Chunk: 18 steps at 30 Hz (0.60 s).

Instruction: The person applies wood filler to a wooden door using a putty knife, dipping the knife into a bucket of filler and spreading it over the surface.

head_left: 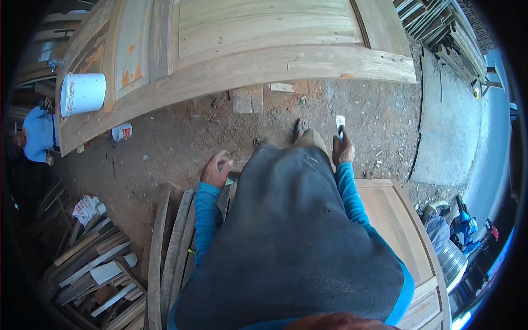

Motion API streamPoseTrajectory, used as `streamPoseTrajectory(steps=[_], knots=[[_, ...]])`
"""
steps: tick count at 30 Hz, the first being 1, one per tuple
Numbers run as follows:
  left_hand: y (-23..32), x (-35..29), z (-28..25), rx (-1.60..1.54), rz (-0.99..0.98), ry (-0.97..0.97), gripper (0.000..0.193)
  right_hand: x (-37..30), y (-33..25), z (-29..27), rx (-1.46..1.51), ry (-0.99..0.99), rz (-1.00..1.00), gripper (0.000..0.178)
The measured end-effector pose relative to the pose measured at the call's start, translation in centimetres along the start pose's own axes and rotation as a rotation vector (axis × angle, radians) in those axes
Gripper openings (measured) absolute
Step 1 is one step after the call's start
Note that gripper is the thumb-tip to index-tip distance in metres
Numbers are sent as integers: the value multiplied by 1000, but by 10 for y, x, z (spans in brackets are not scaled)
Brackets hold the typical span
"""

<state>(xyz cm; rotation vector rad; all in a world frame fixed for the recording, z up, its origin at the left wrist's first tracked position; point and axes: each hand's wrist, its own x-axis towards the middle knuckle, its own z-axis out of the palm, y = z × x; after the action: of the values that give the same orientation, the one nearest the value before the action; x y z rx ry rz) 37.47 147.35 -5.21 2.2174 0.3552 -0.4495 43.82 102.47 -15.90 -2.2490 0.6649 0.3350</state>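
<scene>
Currently, the right hand (344,149) is closed around a flat scraper (340,122), fingers wrapped on the handle, pale blade pointing away from the body toward the near edge of a large wooden door panel (269,33). Scraper is held over bare dirt ground (187,137), blade apart from the wood. Left hand (217,169) hangs on the other side of the body, fingers half curled toward the thumb; whether anything is pinched there, cannot tell. Both forearms wear blue sleeves; a dark apron (291,236) covers the torso and lap. Door panel lies across the top of the view, with orange-brown patches (131,77) on its left part and one small spot on the near rail toward the right. White bucket (85,93) rests on the panel's left end; a smaller white-and-red tub (122,132) is beyond the near edge, just below the bucket as seen. Second wooden panel (396,220) behind the right arm, raised mouldings visible. Long boards (171,242) beside the left forearm; farther left, a heap of timber offcuts (104,269) with a white-and-red plastic bag (86,209) at its upper end. Another person (37,132) in a light blue top at far left. Grey slab (443,121) on the ground at right.
</scene>
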Motion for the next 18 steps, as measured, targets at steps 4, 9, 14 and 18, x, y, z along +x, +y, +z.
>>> streamPoseTrajectory(steps=[4, 9, 14, 18], knots=[[10, 8, 4, 15, -86, -119, 56, -2, -96, -91, -215, 45, -524, 41], [28, 34, 8, 46, 35, -77, 54, 31, -199, -155, -640, -69, -894, 34], [25, 37, 22, -62, -12, -9, 53, 74, -247, -165, -1129, -163, -1052, 38], [9, 20, 40, -70, -36, 34, 53, 75, -266, -207, -1260, -257, -937, 21]])
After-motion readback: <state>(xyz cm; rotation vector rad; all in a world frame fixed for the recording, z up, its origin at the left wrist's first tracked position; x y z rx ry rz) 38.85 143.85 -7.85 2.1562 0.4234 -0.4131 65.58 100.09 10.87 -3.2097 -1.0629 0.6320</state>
